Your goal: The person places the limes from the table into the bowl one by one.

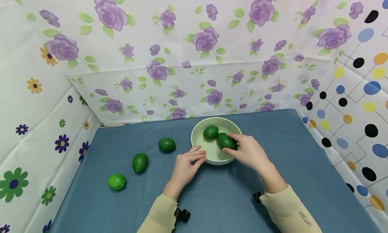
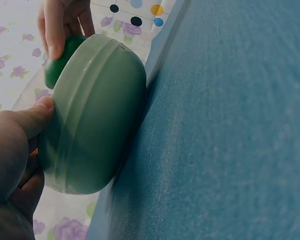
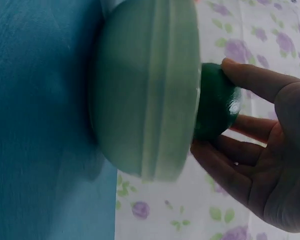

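Note:
A pale green bowl (image 1: 215, 158) stands on the blue cloth with a dark green oval fruit (image 1: 210, 132) lying inside it. My left hand (image 1: 188, 164) holds the bowl by its near left rim, and in the left wrist view the thumb (image 2: 44, 105) rests at the rim's edge. Between thumb and fingers, my right hand (image 1: 248, 150) grips a second dark green oval fruit (image 1: 226, 141) at the bowl's right side. The right wrist view shows that gripped fruit (image 3: 217, 102) standing partly above the rim, its lower part hidden by the bowl wall.
Left of the bowl, two more dark green oval fruits (image 1: 167, 144) (image 1: 140, 163) and a brighter green lime (image 1: 116, 182) lie in a slanting row. Flower-printed sheeting (image 1: 194, 81) rises behind the cloth-covered table (image 1: 218, 206); dotted sheeting (image 1: 357, 125) stands at the right.

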`<state>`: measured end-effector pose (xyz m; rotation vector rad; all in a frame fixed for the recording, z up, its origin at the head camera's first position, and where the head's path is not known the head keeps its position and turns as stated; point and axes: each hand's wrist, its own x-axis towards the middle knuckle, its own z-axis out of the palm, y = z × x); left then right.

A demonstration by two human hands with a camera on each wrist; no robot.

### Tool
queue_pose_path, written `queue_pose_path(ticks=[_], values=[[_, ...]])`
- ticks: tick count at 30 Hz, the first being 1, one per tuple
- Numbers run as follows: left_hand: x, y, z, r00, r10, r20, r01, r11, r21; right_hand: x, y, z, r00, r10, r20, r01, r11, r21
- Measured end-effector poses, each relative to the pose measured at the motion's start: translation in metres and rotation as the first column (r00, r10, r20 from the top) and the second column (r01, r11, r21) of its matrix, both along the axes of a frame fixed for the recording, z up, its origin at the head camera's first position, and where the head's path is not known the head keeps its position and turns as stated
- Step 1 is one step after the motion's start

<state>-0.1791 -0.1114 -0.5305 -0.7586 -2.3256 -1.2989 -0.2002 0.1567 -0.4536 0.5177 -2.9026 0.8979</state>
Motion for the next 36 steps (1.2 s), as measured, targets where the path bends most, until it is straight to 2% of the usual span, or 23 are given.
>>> queue_pose_path(ticks=[7, 17, 21, 29, 36], values=[[0.001, 0.0, -0.002, 1.0, 0.017, -0.009, -0.017, 1.0, -0.013, -0.005, -0.016, -0.005, 1.0, -0.024, 0.011, 0.022, 0.991, 0.13], [0.002, 0.0, -0.001, 1.0, -0.017, 0.002, 0.017, 1.0, 0.02, -0.008, -0.027, -0.009, 0.997, -0.077, 0.016, 0.073, 0.98, 0.187], [0.002, -0.001, 0.0, 1.0, -0.01, 0.003, 0.01, 1.0, 0.006, -0.008, -0.029, -0.007, 0.997, -0.076, 0.003, 0.074, 0.976, 0.203], [0.0, -0.002, -0.002, 1.0, -0.008, 0.01, 0.008, 1.0, 0.004, -0.009, -0.034, -0.009, 0.997, -0.071, -0.005, 0.069, 0.952, 0.299], [0.001, -0.001, -0.002, 1.0, 0.009, -0.02, -0.009, 1.0, -0.015, -0.014, -0.039, -0.015, 0.994, -0.11, 0.009, 0.101, 0.939, 0.33]])
